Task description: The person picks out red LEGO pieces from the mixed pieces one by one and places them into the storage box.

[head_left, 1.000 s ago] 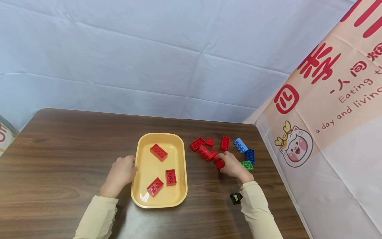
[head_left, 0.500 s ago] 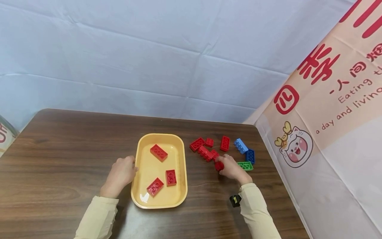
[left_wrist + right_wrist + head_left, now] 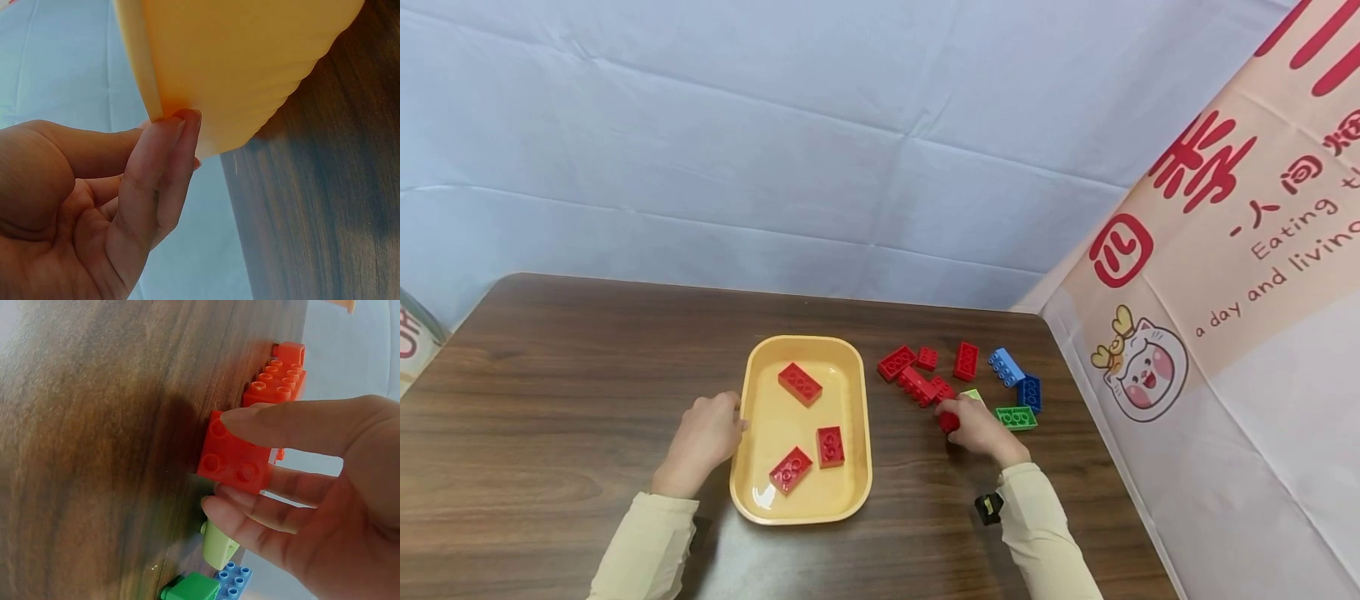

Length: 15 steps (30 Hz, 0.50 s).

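The left hand (image 3: 702, 437) pinches the left rim of the yellow tray (image 3: 862, 417); in the left wrist view its thumb and fingertips (image 3: 187, 119) meet on the tray's edge. Three red bricks lie inside the tray. Right of the tray, the right hand (image 3: 983, 429) pinches a small red brick (image 3: 948, 422) at the near side of a brick group. The right wrist view shows that red brick (image 3: 234, 456) between thumb and fingers, studs facing the camera. A light green brick (image 3: 219, 545) is beside the fingertips.
Several red bricks (image 3: 916, 386) lie just beyond the right hand. Farther right are a light blue brick (image 3: 1005, 367), a dark blue brick (image 3: 1030, 392) and a green brick (image 3: 1017, 417). A printed cloth (image 3: 1225, 275) hangs past the table's right edge.
The right hand has drawn slightly toward the person and left with the small red brick, away from the other red ones. The light green brick has come into view. The left hand has stayed put.
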### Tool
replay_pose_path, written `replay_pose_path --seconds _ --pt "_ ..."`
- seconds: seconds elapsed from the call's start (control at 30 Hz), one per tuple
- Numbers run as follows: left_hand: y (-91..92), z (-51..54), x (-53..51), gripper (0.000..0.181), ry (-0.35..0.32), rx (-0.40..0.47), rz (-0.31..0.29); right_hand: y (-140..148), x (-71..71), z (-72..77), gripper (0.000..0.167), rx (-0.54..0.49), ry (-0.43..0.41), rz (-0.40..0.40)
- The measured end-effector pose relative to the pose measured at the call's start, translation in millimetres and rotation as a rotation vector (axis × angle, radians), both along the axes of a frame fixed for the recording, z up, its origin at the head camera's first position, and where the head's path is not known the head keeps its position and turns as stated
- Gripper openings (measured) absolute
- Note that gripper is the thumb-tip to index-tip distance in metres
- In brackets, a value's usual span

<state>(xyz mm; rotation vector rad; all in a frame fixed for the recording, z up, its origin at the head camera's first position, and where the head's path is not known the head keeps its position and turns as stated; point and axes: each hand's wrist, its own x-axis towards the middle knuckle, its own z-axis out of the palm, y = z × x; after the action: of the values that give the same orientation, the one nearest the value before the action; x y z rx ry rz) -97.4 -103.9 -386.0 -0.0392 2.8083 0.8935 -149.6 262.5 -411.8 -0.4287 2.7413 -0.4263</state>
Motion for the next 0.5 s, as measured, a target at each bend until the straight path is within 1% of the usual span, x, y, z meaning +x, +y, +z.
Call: replay_pose_path --seconds 0.3,0.5 --pt "0.0 -0.3 0.3 0.02 0.003 -0.002 -0.002 0.6 -2.4 -2.2 0.029 0.004 0.013 0.029" --pt "-0.1 -0.8 -0.4 0.02 0.004 -0.005 -0.003 0.5 -3.2 -3.2 0.026 0.017 0.0 0.019"
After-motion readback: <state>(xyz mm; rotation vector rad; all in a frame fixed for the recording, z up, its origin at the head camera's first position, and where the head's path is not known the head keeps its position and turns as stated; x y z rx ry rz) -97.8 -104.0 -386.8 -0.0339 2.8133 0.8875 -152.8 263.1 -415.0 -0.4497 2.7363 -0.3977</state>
